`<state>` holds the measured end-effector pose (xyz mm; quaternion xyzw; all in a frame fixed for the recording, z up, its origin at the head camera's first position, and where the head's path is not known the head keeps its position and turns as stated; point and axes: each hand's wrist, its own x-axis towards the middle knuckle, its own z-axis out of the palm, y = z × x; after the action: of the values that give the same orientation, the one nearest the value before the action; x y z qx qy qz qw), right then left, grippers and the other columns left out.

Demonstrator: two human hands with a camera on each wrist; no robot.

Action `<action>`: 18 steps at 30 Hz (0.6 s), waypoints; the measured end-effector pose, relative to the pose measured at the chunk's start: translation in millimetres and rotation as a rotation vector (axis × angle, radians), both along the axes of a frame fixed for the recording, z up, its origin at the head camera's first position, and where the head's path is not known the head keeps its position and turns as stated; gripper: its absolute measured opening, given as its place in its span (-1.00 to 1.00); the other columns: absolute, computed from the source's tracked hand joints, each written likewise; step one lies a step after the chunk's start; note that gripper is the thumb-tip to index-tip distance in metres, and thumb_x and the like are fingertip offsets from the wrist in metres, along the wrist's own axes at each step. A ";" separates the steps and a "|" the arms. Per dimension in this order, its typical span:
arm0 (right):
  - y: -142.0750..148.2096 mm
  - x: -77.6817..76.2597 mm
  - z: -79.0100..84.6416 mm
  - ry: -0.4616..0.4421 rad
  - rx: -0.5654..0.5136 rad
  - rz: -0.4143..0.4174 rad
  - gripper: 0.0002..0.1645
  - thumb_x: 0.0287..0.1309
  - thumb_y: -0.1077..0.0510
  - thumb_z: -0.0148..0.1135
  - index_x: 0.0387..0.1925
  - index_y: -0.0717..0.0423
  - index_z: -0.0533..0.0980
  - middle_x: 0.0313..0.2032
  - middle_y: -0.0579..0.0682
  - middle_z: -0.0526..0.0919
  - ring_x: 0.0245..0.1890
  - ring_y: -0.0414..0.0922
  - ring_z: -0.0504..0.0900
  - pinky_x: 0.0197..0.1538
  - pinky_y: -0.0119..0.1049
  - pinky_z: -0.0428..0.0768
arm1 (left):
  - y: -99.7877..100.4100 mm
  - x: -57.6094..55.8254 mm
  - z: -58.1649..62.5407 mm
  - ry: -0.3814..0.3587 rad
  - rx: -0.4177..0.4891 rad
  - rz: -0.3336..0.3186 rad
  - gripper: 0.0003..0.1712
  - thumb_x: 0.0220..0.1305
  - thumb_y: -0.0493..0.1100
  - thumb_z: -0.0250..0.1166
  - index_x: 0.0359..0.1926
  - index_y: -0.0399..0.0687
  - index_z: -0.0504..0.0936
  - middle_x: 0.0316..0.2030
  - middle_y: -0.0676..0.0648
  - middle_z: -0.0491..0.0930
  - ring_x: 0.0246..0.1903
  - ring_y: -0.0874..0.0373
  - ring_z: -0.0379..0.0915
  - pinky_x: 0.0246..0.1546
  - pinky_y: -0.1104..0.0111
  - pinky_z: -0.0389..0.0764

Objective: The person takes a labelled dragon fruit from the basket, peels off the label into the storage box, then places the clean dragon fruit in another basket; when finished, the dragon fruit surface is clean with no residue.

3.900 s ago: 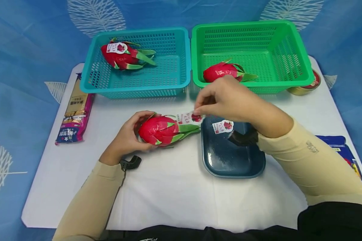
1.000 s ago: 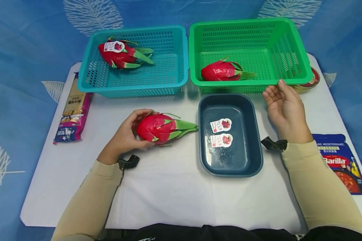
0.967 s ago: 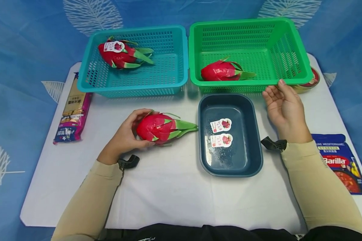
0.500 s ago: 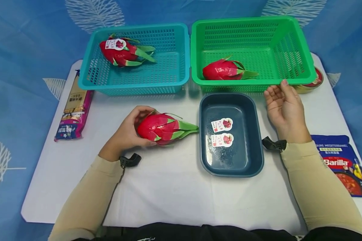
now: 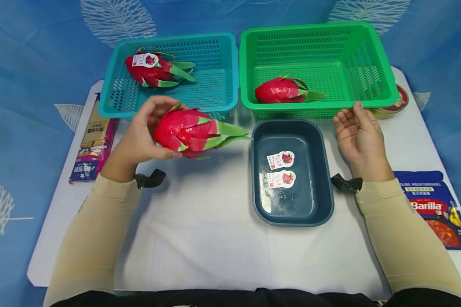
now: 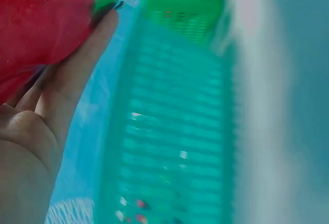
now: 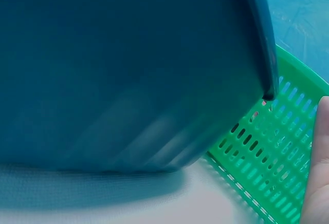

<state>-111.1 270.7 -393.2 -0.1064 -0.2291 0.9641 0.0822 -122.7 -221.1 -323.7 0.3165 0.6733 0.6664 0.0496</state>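
Note:
My left hand (image 5: 138,138) grips a red dragon fruit (image 5: 190,133) by its rounded end, its green leaf tips pointing right toward the dark blue tub. The fruit hangs over the table with a shadow beneath it, overlapping the front of the teal basket (image 5: 215,91) in the head view. The left wrist view shows the fruit's skin (image 6: 46,23) against the fingers. Palm up, my right hand (image 5: 363,143) rests by the front rim of the green basket (image 5: 322,106), thumb at the rim, fingers loosely bent, holding nothing.
Two fruit stickers (image 5: 281,179) lie in the dark blue tub (image 5: 292,221). Another dragon fruit (image 5: 150,74), with a sticker, lies in the teal basket; one more (image 5: 280,90) is in the green basket. Around them are a pasta bag (image 5: 94,147), a Barilla pouch (image 5: 432,209) and a tin (image 5: 397,104).
My right hand released a sticker into the tub, then moved right to the green basket's rim. My left hand has lifted the dragon fruit off the table, toward the teal basket.

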 end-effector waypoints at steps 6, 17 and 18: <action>5.3 0.1 1.4 -0.006 0.008 -0.011 -0.85 0.46 0.35 0.23 -0.15 0.45 0.48 -0.26 0.32 0.60 -0.28 0.11 0.69 -0.15 -0.12 0.76 | 45.7 -56.1 34.8 -0.079 0.025 0.127 -0.04 -0.07 -0.63 0.53 0.38 -0.13 0.43 0.33 -0.24 0.46 0.36 -0.14 0.31 0.13 0.15 0.65; 4.8 -1.9 -3.4 0.019 0.041 -0.002 -0.86 0.49 0.35 0.19 -0.14 0.44 0.46 -0.25 0.31 0.60 -0.27 0.10 0.70 -0.15 -0.14 0.76 | 139.1 -136.7 59.3 -0.083 -0.263 0.247 0.04 0.09 -0.39 0.62 0.52 -0.08 0.26 0.40 -0.01 0.37 0.36 0.18 0.28 0.22 0.30 0.56; 4.3 -2.2 -3.2 0.018 0.050 0.000 -0.86 0.49 0.35 0.19 -0.13 0.44 0.46 -0.25 0.31 0.60 -0.27 0.09 0.69 -0.14 -0.15 0.76 | 144.9 -141.5 60.4 -0.088 -0.283 0.235 0.05 0.09 -0.38 0.62 0.53 -0.07 0.25 0.41 -0.01 0.36 0.36 0.18 0.28 0.23 0.31 0.55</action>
<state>-113.3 275.0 -396.4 -0.0955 -0.2522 0.9590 0.0868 -264.2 -76.1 -263.3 0.1960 0.7899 0.5793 0.0448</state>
